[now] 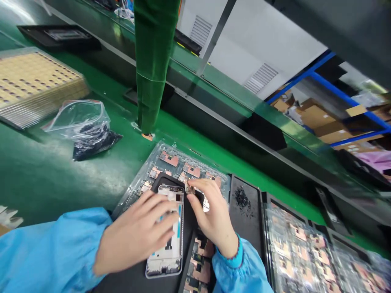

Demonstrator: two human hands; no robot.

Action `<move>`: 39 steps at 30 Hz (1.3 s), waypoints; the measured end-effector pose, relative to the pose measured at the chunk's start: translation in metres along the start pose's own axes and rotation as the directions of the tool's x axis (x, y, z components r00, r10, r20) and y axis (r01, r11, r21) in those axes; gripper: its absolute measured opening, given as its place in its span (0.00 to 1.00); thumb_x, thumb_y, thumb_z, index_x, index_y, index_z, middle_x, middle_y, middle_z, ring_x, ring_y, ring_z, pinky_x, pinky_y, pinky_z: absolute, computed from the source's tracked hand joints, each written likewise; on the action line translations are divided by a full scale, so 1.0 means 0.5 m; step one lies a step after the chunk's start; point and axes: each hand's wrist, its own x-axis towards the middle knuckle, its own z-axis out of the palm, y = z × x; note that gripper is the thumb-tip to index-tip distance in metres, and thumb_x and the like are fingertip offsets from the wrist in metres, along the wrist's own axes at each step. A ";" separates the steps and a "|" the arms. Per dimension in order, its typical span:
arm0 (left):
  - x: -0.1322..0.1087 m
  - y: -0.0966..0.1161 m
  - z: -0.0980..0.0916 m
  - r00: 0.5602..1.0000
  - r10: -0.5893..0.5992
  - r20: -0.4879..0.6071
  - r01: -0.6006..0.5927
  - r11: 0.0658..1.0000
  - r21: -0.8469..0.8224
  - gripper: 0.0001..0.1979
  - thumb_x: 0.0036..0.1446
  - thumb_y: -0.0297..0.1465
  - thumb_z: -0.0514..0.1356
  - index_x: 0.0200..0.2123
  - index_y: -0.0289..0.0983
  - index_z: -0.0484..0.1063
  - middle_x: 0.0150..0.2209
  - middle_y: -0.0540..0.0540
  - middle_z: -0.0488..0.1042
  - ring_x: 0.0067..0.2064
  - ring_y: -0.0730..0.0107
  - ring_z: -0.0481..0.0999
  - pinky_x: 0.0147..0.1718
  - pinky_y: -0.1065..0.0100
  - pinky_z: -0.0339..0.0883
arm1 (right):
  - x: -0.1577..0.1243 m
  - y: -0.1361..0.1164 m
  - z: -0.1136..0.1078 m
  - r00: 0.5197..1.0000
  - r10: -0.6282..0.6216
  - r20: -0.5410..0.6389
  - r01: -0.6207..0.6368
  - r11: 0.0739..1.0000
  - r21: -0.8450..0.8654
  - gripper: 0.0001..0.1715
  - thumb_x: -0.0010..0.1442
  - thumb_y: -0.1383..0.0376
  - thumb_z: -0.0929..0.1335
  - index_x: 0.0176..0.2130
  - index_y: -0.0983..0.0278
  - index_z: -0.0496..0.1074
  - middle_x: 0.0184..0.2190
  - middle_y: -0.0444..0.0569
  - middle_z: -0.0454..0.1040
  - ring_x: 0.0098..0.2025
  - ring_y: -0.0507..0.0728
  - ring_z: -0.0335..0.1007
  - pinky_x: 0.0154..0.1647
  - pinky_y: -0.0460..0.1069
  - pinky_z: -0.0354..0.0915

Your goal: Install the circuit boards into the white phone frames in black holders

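A silver phone frame (pixel 165 260) lies on a black tray (pixel 131 278) in front of me. Across its upper left part rests or hovers my left hand (pixel 140 228), palm down with the fingers stretched. Just right of the frame's top end, my right hand (pixel 212 211) pinches a small copper-coloured board (pixel 190 188) between thumb and index finger. Behind both hands is a clear plastic tray (pixel 139 175) with copper-coloured boards in its pockets. Below my right hand a dark holder (pixel 186 280) carries several more boards.
To the right stand a black tray (pixel 250 232) with small black parts and clear trays of boards (pixel 293 244). At the left are a plastic bag (pixel 93 128) of black pieces and stacked yellow trays (pixel 36 85). A green post (pixel 154 61) rises behind the work area.
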 end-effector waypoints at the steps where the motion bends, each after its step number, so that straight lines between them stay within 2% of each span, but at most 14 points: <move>1: -0.007 0.005 -0.007 0.999 0.052 0.008 -0.052 0.999 0.009 0.10 0.71 0.32 0.57 0.51 0.37 0.74 0.52 0.46 0.75 0.51 0.56 0.70 0.55 0.49 0.58 | 0.002 -0.004 0.006 0.998 -0.047 0.035 0.048 0.998 -0.038 0.15 0.71 0.69 0.67 0.56 0.60 0.70 0.50 0.50 0.77 0.53 0.60 0.69 0.56 0.57 0.68; 4: -0.032 0.014 -0.024 0.988 0.153 0.018 -0.153 0.987 0.052 0.13 0.70 0.31 0.58 0.55 0.39 0.74 0.55 0.45 0.75 0.54 0.54 0.71 0.63 0.45 0.50 | 0.006 -0.017 0.027 0.981 -0.129 0.147 0.154 0.973 -0.173 0.15 0.71 0.70 0.68 0.56 0.64 0.71 0.51 0.51 0.78 0.54 0.62 0.67 0.56 0.59 0.68; 6: -0.047 0.015 -0.029 0.987 0.162 0.019 -0.163 0.984 0.071 0.14 0.70 0.33 0.58 0.56 0.40 0.75 0.58 0.43 0.74 0.57 0.51 0.70 0.67 0.42 0.44 | 0.006 -0.023 0.040 0.965 -0.150 0.217 0.203 0.947 -0.249 0.15 0.70 0.69 0.68 0.56 0.66 0.71 0.52 0.52 0.78 0.54 0.64 0.66 0.55 0.61 0.69; 9: -0.057 0.013 -0.031 0.990 0.142 0.012 -0.142 0.985 0.093 0.13 0.70 0.34 0.58 0.53 0.40 0.76 0.58 0.43 0.74 0.58 0.50 0.70 0.69 0.42 0.41 | 0.006 -0.027 0.049 0.947 -0.153 0.284 0.237 0.927 -0.292 0.16 0.71 0.68 0.68 0.56 0.67 0.72 0.53 0.53 0.77 0.54 0.66 0.66 0.54 0.62 0.69; 16: -0.058 0.012 -0.021 0.996 0.085 -0.005 -0.084 0.994 0.074 0.11 0.72 0.33 0.54 0.48 0.42 0.77 0.60 0.50 0.73 0.58 0.55 0.71 0.68 0.53 0.50 | 0.010 -0.028 0.053 0.948 -0.154 0.280 0.239 0.923 -0.302 0.15 0.71 0.68 0.67 0.56 0.69 0.73 0.53 0.54 0.78 0.53 0.65 0.68 0.52 0.62 0.71; 19: -0.063 0.012 -0.020 0.996 0.093 0.002 -0.093 0.993 0.068 0.11 0.72 0.33 0.54 0.48 0.42 0.76 0.61 0.49 0.73 0.58 0.56 0.71 0.68 0.53 0.52 | 0.011 -0.028 0.055 0.948 -0.155 0.277 0.238 0.925 -0.297 0.15 0.71 0.68 0.68 0.56 0.69 0.72 0.53 0.55 0.78 0.53 0.65 0.68 0.51 0.61 0.71; 25: -0.069 0.013 -0.024 0.993 0.108 0.044 -0.110 0.992 0.063 0.10 0.71 0.34 0.56 0.50 0.41 0.75 0.63 0.47 0.70 0.61 0.53 0.69 0.70 0.53 0.51 | 0.010 -0.027 0.059 0.948 -0.149 0.282 0.232 0.929 -0.290 0.15 0.71 0.68 0.67 0.56 0.69 0.72 0.52 0.55 0.78 0.53 0.65 0.68 0.51 0.61 0.71; 33: -0.060 0.007 -0.028 0.994 0.106 0.037 -0.107 0.994 0.025 0.10 0.70 0.31 0.56 0.48 0.40 0.76 0.61 0.47 0.72 0.58 0.55 0.74 0.67 0.53 0.62 | 0.010 -0.029 0.063 0.947 -0.139 0.288 0.223 0.934 -0.281 0.16 0.72 0.69 0.66 0.58 0.67 0.71 0.52 0.55 0.78 0.54 0.65 0.68 0.52 0.62 0.71; 39: -0.060 0.005 -0.026 0.993 0.114 0.036 -0.115 0.993 0.037 0.10 0.69 0.30 0.56 0.48 0.40 0.76 0.62 0.47 0.72 0.59 0.55 0.74 0.66 0.53 0.63 | 0.011 -0.031 0.064 0.942 -0.150 0.299 0.244 0.921 -0.304 0.17 0.72 0.69 0.66 0.58 0.69 0.71 0.53 0.56 0.78 0.54 0.65 0.68 0.52 0.62 0.70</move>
